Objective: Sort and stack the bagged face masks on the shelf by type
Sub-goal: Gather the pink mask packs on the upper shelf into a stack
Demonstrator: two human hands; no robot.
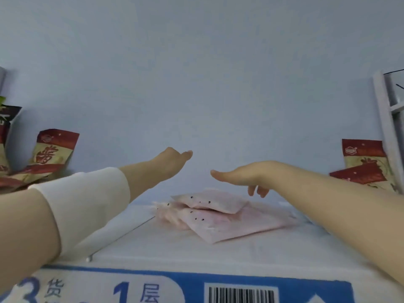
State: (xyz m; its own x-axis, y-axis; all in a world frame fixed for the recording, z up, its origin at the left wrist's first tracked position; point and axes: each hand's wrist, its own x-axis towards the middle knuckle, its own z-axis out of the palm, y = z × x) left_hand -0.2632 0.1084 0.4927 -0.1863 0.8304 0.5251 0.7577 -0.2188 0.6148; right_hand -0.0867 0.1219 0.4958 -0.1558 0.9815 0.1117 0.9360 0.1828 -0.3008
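Observation:
A small stack of pink bagged face masks (218, 217) lies on the white shelf (175, 248), the bags overlapping and skewed. The top bag (212, 203) is smaller and shows tiny black marks. My left hand (172, 160) reaches out over the shelf, to the left of and above the stack, and holds nothing. My right hand (244, 176) hovers just above the stack's back right, palm down, fingers hanging relaxed, not touching the bags.
Red and yellow snack bags (52, 149) lean at the far left, and more of them (367, 167) at the far right. A white frame post (387, 132) stands on the right. The shelf's front edge carries a blue label (196, 285) with a barcode.

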